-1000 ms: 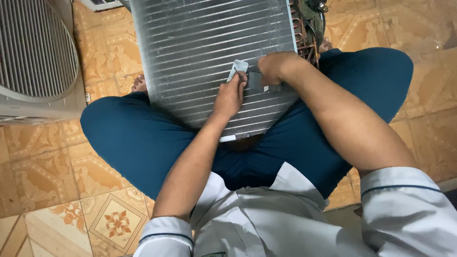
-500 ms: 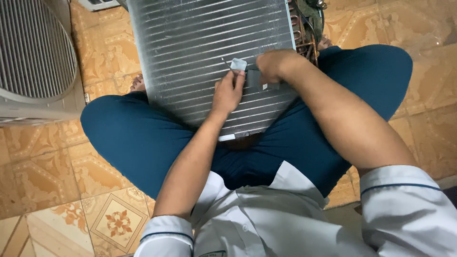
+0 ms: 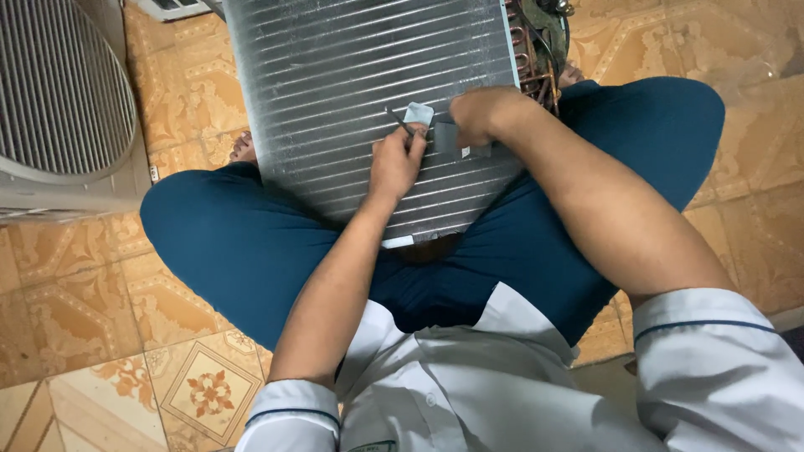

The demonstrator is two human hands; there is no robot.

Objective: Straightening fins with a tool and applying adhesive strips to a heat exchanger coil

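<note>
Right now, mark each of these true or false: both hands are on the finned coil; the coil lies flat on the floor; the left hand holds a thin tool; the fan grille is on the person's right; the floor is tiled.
1. Both hands are on the finned coil. True: left hand and right hand rest on it.
2. The coil lies flat on the floor. False: it leans across the person's crossed legs.
3. The left hand holds a thin tool. True.
4. The fan grille is on the right. False: it is on the left.
5. The floor is tiled. True.
</note>
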